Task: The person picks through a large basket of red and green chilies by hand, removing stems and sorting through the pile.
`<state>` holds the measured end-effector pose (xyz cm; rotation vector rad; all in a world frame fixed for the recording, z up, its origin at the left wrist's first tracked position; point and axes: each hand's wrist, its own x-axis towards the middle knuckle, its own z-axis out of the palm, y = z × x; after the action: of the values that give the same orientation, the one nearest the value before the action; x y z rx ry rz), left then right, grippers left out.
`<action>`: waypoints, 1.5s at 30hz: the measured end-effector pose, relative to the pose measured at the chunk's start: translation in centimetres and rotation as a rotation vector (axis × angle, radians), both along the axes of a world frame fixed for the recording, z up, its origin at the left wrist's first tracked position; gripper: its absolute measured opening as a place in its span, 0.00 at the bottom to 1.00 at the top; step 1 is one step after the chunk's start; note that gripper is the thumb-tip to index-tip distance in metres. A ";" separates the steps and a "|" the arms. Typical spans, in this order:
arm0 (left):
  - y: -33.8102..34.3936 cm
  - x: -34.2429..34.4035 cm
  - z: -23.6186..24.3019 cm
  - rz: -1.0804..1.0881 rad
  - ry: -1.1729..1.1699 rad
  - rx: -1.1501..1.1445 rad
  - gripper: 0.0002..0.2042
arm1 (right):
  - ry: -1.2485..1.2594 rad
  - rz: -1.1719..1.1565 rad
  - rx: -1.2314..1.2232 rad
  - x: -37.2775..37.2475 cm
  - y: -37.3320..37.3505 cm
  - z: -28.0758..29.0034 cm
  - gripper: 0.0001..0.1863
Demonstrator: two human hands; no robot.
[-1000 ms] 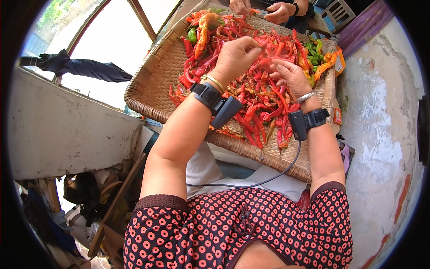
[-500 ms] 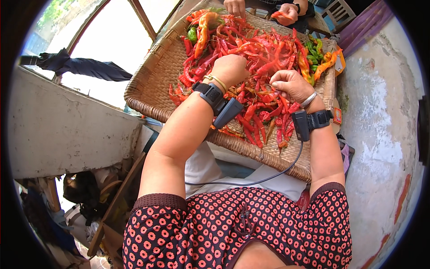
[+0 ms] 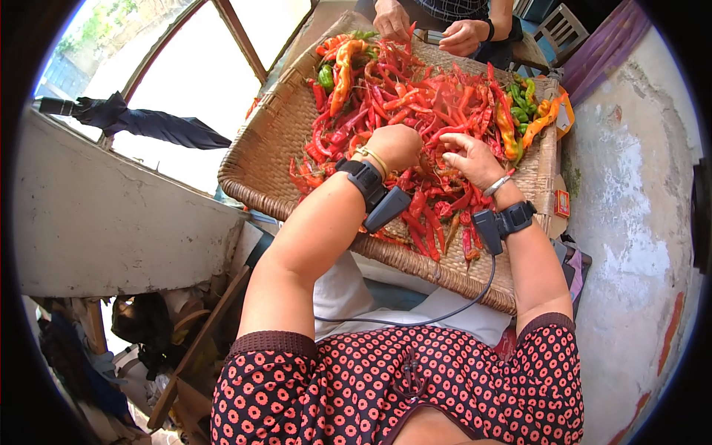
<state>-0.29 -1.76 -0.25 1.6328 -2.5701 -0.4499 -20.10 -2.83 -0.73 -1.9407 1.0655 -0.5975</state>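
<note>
A large woven tray (image 3: 267,170) holds a heap of red chilli peppers (image 3: 434,104), with orange peppers (image 3: 343,67) and a cluster of green ones (image 3: 523,100) toward its sides. My left hand (image 3: 393,147) is curled low over the middle of the red heap; what its fingers hold is hidden. My right hand (image 3: 471,159) is just right of it among the chillies, thumb and index finger apart and loosely curved, with nothing visible between them. Both wrists carry black strapped devices, with a cable hanging from the right one.
A co-worker's hands (image 3: 463,37) are at the tray's far edge. A folded dark umbrella (image 3: 159,126) hangs by the window at left. A plastered wall (image 3: 627,222) borders the right side. Wooden boards and dark clutter (image 3: 144,326) lie at lower left, and a chair (image 3: 560,30) stands behind.
Both my hands have come down lower into the heap, and the right one has loosened. The co-worker's hands have shifted; the red pepper seen in one earlier is no longer visible there.
</note>
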 end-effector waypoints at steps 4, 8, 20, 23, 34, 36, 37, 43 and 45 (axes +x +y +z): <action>0.8 -0.1 0.8 -0.093 0.307 -0.128 0.06 | 0.074 0.087 -0.294 1.3 1.6 0.9 0.22; 1.3 -0.3 1.4 -0.172 0.396 -0.217 0.06 | 0.174 0.133 -0.256 1.5 1.9 1.4 0.12; 1.4 1.6 0.5 0.155 -0.094 0.071 0.16 | -0.267 -0.060 0.406 0.6 1.8 3.4 0.10; 1.5 1.0 -0.3 0.090 -0.101 0.178 0.17 | -0.547 -0.411 0.261 0.1 0.4 2.0 0.26; 1.0 -0.1 -3.0 -0.014 -0.156 0.343 0.12 | 0.559 0.371 -0.306 1.6 3.5 -0.8 0.17; 0.8 0.2 -3.8 -0.104 -0.115 0.348 0.13 | 0.631 0.378 -0.291 1.7 3.5 -0.9 0.17; 0.7 0.2 -3.9 -0.108 -0.119 0.348 0.13 | 0.679 0.370 -0.297 1.7 3.4 -1.1 0.17; 1.2 0.0 -3.1 -0.048 -0.023 0.400 0.14 | 0.773 0.354 -0.261 2.5 4.0 -0.3 0.14; 1.5 0.1 -2.5 -0.089 -0.062 0.396 0.14 | 0.812 0.362 -0.218 2.4 3.9 -0.4 0.13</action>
<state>-0.18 -0.25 -2.72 1.6618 -2.7400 -0.9844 -17.65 1.06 -1.12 -2.5733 1.0875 0.3329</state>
